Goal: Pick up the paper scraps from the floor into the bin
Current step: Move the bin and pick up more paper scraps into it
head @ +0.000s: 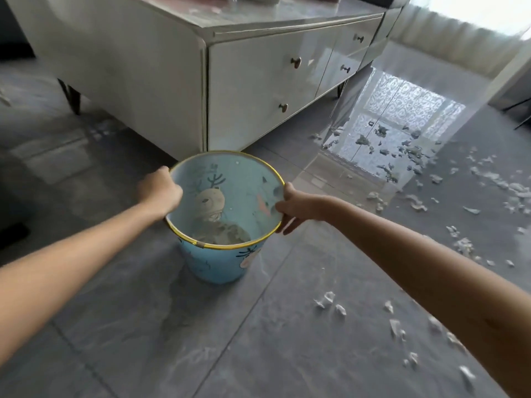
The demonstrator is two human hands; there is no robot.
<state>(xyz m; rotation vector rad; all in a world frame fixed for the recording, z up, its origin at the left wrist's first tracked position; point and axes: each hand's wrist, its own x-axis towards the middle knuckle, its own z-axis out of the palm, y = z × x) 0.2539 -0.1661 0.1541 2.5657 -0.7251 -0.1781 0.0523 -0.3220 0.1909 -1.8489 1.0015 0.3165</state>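
Note:
A light blue bin [212, 262] with a gold rim and cartoon deer print stands on the grey tiled floor just in front of me. My left hand [161, 191] grips its rim on the left side. My right hand [293, 208] grips the rim on the right, thumb on the inside and fingers curled under the outside. Some crumpled scraps lie at the bottom of the bin. White paper scraps [327, 301] are strewn over the floor to my right, with a denser patch of them [402, 150] farther back near the bright window reflection.
A glossy white cabinet [253, 81] with drawers and small knobs stands right behind the bin on dark legs. White curtains [448, 33] hang at the far right. Bare grey tiles spread to the left and toward me.

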